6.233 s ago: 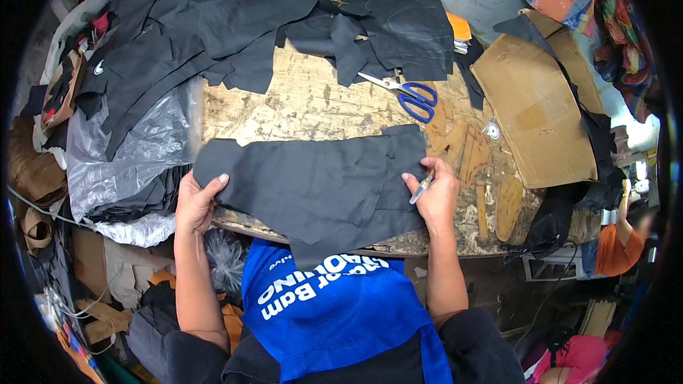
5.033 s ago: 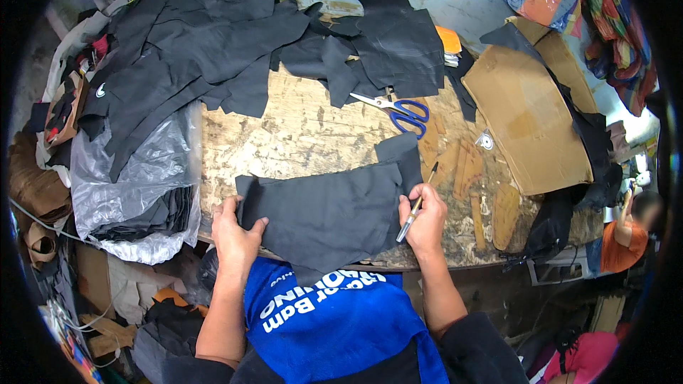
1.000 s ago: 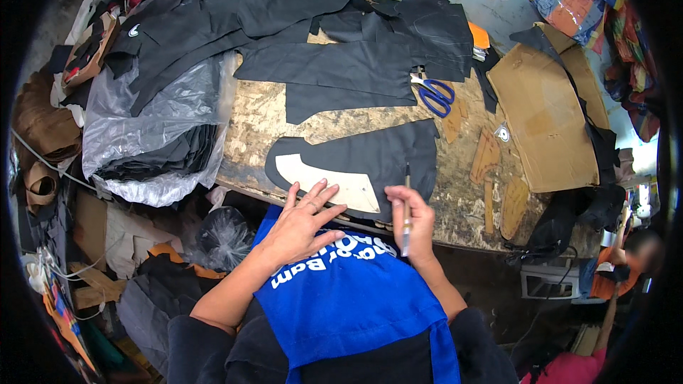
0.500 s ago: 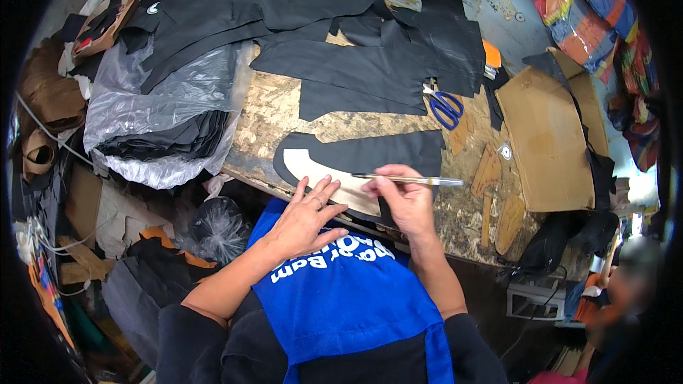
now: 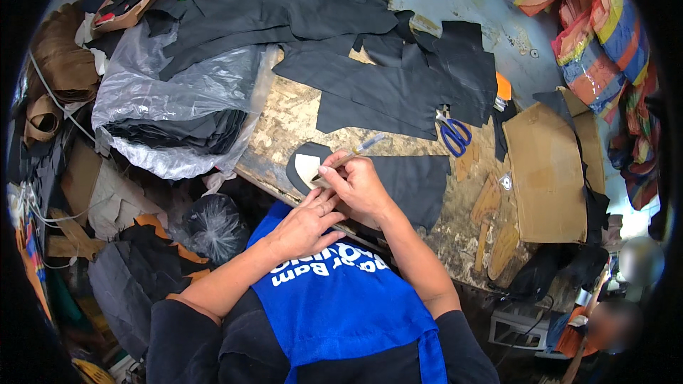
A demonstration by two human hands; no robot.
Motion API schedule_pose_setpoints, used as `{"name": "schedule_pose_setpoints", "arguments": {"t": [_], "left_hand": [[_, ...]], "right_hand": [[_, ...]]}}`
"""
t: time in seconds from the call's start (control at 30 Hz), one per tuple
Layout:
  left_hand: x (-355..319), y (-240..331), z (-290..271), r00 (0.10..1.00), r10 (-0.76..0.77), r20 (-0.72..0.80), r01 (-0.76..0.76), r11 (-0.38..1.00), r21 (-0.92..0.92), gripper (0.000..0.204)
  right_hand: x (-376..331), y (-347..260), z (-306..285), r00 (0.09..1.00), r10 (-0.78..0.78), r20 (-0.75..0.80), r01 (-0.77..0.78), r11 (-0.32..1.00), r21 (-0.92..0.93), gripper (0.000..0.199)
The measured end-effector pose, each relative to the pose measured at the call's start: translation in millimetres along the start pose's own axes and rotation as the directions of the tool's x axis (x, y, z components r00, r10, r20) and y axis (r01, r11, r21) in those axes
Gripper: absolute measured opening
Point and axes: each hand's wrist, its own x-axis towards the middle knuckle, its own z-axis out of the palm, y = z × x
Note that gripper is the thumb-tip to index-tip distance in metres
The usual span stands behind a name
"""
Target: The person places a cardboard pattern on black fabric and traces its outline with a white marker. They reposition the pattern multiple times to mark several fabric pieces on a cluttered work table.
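A cream-white curved pattern piece [image 5: 306, 168] lies on a black sheet of leather-like material [image 5: 416, 183] at the table's near edge. My left hand [image 5: 304, 227] rests flat on the pattern's lower part, fingers stretched out and holding it down. Pinched in my right hand [image 5: 358, 186] is a slim pen [image 5: 369, 144], its clear end slanting up to the right. That hand is close above the left fingertips, by the pattern's inner edge. The pen's tip is hidden, and both hands cover much of the pattern.
Blue-handled scissors [image 5: 454, 136] lie right of the black sheet, near several brown pattern pieces [image 5: 504, 250] and a cardboard box [image 5: 544, 178]. More black material [image 5: 384, 89] spreads across the back. A clear plastic bag [image 5: 192, 89] of black pieces stands left.
My right hand and the pen have moved left along the pattern, close to the left fingers. The pen now slants up to the right instead of lying nearly level. The view has shifted slightly.
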Motion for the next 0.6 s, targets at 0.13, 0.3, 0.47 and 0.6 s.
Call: {"name": "schedule_pose_setpoints", "arguments": {"t": [0.13,0.3,0.47,0.6], "left_hand": [[-2.1,-2.7,1.2,1.000,-0.005,0.015,0.005,1.000,-0.014,0.031],[-1.9,-3.5,1.7,1.000,0.000,0.005,0.000,1.000,-0.008,0.033],[0.6,-0.3,0.4,0.999,0.046,0.007,-0.047,0.996,0.076,0.038],[1.4,1.4,0.3,0.999,0.042,0.001,-0.041,0.994,0.099,0.044]], "right_hand": [[6.8,-2.2,0.6,0.987,-0.137,0.081,0.149,0.976,-0.161,0.021],[17.3,-7.3,8.5,0.981,-0.173,0.089,0.188,0.959,-0.211,0.024],[34.4,-5.2,25.7,0.958,-0.287,0.010,0.277,0.917,-0.286,0.018],[41.9,-1.9,34.9,0.921,-0.372,-0.116,0.321,0.893,-0.316,0.018]]}}
